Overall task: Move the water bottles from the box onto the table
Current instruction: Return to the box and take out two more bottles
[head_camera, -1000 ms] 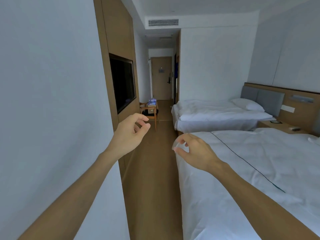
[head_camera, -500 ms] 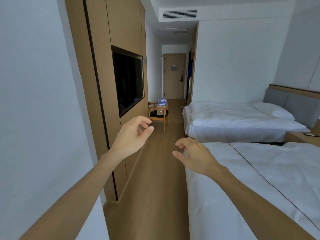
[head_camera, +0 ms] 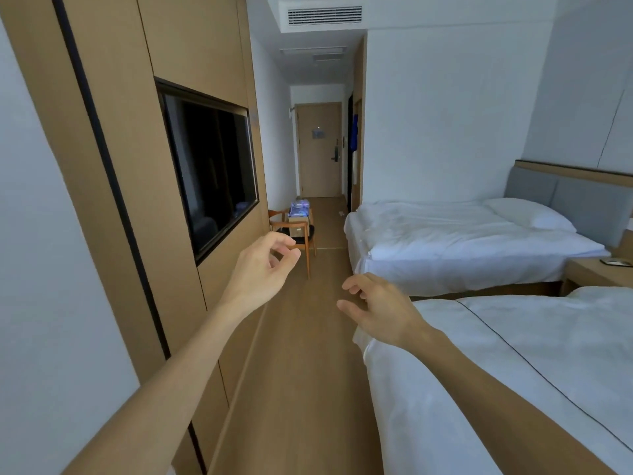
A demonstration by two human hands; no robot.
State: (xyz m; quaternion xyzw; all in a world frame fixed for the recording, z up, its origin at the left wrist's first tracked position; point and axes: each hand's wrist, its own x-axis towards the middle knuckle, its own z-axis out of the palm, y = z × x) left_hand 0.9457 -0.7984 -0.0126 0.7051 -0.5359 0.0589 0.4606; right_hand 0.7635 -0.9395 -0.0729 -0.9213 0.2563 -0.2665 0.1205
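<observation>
Far down the wooden aisle a cardboard box (head_camera: 298, 223) stands on a wooden chair (head_camera: 297, 241). Water bottles (head_camera: 300, 208) with blue labels stick out of its top. My left hand (head_camera: 265, 265) is stretched out in front of me, fingers loosely curled, holding nothing. My right hand (head_camera: 376, 305) is out too, fingers relaxed and empty, above the corner of the near bed. Both hands are well short of the box. No table is in sight.
A wood panel with a black TV (head_camera: 209, 169) lines the left wall. Two white beds (head_camera: 462, 234) stand on the right, the near bed (head_camera: 513, 354) beside my right arm. A nightstand (head_camera: 596, 270) sits between them. A door (head_camera: 319, 149) closes the corridor's end.
The view has moved forward along the aisle, and the TV panel, chair and box look closer. Both hands stay raised and empty. My right hand's fingers have spread slightly.
</observation>
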